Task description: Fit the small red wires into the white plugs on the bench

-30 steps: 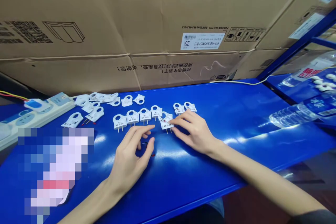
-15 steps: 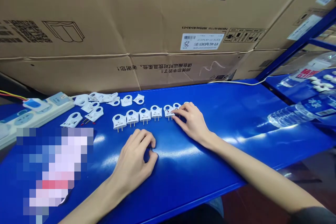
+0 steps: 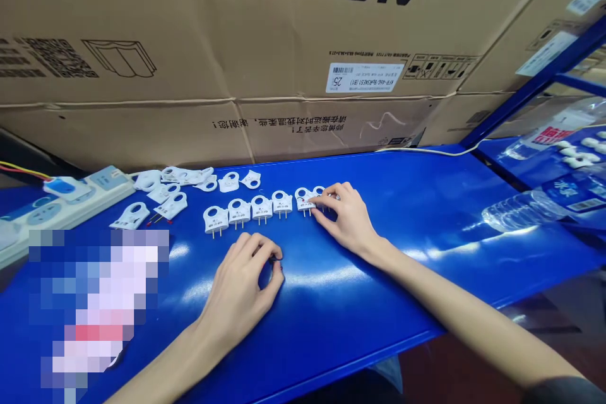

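Observation:
A white ring-topped plug piece with two metal pins (image 3: 303, 197) lies on the blue table, and my right hand (image 3: 349, 218) has its thumb and forefinger closed on its right edge. Partly behind those fingers is another white piece (image 3: 319, 191). To the left stands a row of several similar plug pieces (image 3: 262, 207), pins pointing toward me. My left hand (image 3: 249, 278) rests lower on the table, fingers curled and thumb close to the forefinger. A tiny dark bit shows at its fingertips, too small to name.
White plug parts (image 3: 187, 177) lie in a loose pile at the back left, beside a power strip (image 3: 71, 202). A blurred-out object (image 3: 113, 290) lies front left. A large cardboard box (image 3: 284, 44) walls off the back. Plastic bottles (image 3: 525, 208) lie at right.
My right hand has carried the white plug piece up and to the right, setting it beside the others. My left hand has drawn back slightly and curled its fingers together.

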{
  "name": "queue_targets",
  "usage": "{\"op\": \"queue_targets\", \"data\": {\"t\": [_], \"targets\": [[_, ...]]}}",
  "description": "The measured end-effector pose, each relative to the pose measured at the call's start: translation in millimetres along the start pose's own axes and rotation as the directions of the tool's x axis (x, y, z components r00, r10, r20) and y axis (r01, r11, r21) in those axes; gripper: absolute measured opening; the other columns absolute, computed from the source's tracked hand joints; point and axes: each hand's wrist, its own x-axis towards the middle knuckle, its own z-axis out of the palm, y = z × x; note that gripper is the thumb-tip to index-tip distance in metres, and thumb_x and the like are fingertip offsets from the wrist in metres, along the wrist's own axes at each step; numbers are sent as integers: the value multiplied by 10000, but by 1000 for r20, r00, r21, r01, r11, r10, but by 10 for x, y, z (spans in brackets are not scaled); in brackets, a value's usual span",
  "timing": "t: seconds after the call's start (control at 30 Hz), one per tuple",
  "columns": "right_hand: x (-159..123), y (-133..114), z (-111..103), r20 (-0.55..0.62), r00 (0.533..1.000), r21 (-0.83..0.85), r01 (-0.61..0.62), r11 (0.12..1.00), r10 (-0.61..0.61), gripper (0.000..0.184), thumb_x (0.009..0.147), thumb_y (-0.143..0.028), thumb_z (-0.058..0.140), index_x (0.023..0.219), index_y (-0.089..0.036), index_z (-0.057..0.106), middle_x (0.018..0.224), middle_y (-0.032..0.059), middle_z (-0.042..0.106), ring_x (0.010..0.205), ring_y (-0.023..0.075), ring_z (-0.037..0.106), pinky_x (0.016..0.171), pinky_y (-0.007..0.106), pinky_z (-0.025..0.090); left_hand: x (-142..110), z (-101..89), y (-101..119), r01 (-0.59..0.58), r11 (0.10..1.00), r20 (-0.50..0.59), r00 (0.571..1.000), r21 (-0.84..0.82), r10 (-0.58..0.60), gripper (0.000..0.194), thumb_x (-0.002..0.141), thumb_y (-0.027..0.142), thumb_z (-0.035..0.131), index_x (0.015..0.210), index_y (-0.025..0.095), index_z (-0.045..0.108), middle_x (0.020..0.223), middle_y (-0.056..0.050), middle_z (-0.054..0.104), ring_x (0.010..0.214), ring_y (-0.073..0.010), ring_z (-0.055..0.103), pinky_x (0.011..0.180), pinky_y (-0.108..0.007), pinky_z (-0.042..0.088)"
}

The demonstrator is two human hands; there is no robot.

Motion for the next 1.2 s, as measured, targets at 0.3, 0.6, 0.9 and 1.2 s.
{"op": "queue_targets", "data": {"t": [0.3, 0.6, 0.9, 1.2], "targets": [[7, -37, -27, -6, 1000, -4, 23, 1000, -23, 280, 983, -297, 634, 1249, -250, 708, 1186, 92, 679, 1065, 273, 575, 863, 436, 483, 13, -15, -5, 51, 999, -42, 998, 15, -50, 141, 969, 280, 490, 884, 230, 592, 924, -43, 655, 863, -230, 572, 769, -377, 469], [-23, -329, -26, 227, 925, -114, 335, 935, -303, 458, 1057, -325, 494, 1486, -166, 505, 1586, 126, 467, 1501, 333, 335, 1254, 628, 249, 4, 13, -34, 86, 995, -16, 996, 43, -86, 139, 988, 310, 506, 935, 230, 607, 972, -40, 660, 911, -242, 564, 808, -396, 454], [-88, -293, -94, 167, 901, 57, 397, 916, -401, 191, 1015, -255, 557, 1155, -221, 684, 1254, 59, 694, 1293, 259, 522, 1254, 580, 291, 10, -5, -38, 54, 999, -59, 997, 7, -53, 195, 1031, 308, 474, 919, 225, 610, 942, -36, 652, 890, -216, 554, 803, -376, 464], [-129, -401, -183, 201, 854, 201, 443, 874, -479, 134, 990, -203, 553, 1056, -221, 668, 1058, 39, 737, 1222, 239, 566, 1235, 517, 323, -4, -10, -40, 40, 995, -147, 988, -91, -53, 140, 1056, 289, 451, 1009, 230, 569, 1014, -37, 648, 957, -206, 593, 870, -366, 481]]}}
